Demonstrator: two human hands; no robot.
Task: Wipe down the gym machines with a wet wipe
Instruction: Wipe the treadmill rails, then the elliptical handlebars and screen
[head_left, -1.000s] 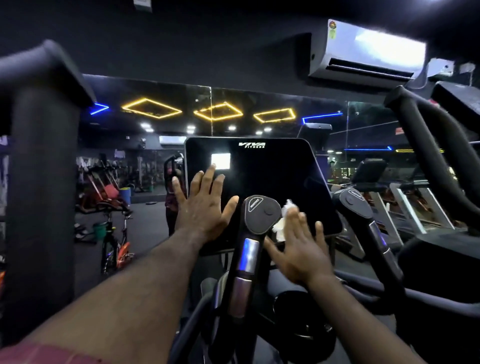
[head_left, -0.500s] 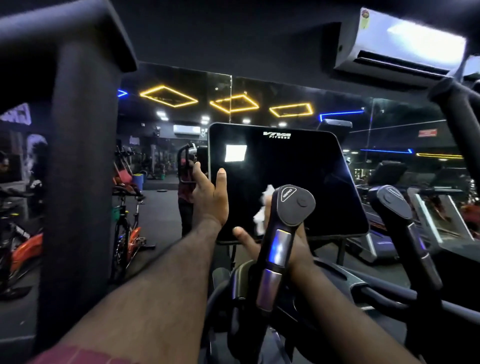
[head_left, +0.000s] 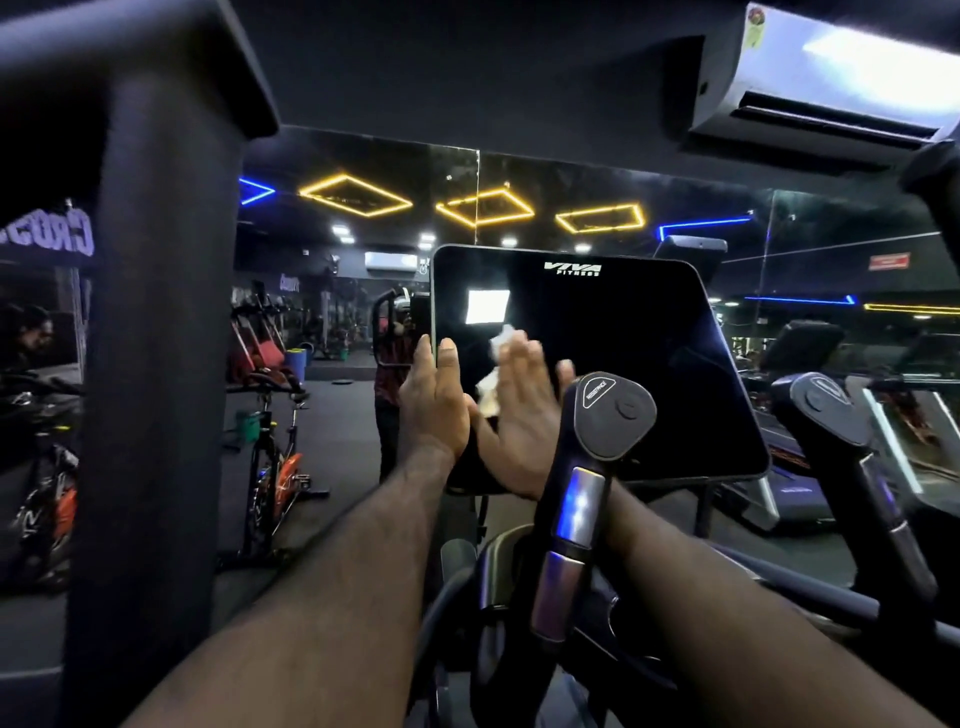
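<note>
A broad black padded upright (head_left: 156, 364) is filling the left side of the view, widening into a cap at the top. Behind everything a wall mirror (head_left: 571, 171) is reflecting yellow diamond-shaped ceiling lights and blue strips. A white air conditioner (head_left: 831, 78) is hanging above it at the upper right. The machine's black console (head_left: 623, 364) is standing in the middle, its glossy face showing VIVA FITNESS at the top and a bright rectangular reflection near the upper left corner. In front of its lower right part a handle (head_left: 608, 421) with a rounded head marked RESISTANCE is rising, a blue-lit band on its stem. A second handle (head_left: 826, 410) is standing further right. Past the upright, a spin bike (head_left: 275, 447) with orange parts is standing on the dark floor.

The left hand (head_left: 434, 405) is gripping the console's left edge, thumb lying on the front face and the fingers (head_left: 423, 358) going round the rim. The right hand (head_left: 519, 421) is lying just beside it, its fingers straight and close together, pressing flat on the screen. The white wet wipe (head_left: 498, 345) is being pressed under that hand against the left part of the screen, with crumpled bits showing above the fingertips and between thumb and forefinger.
</note>
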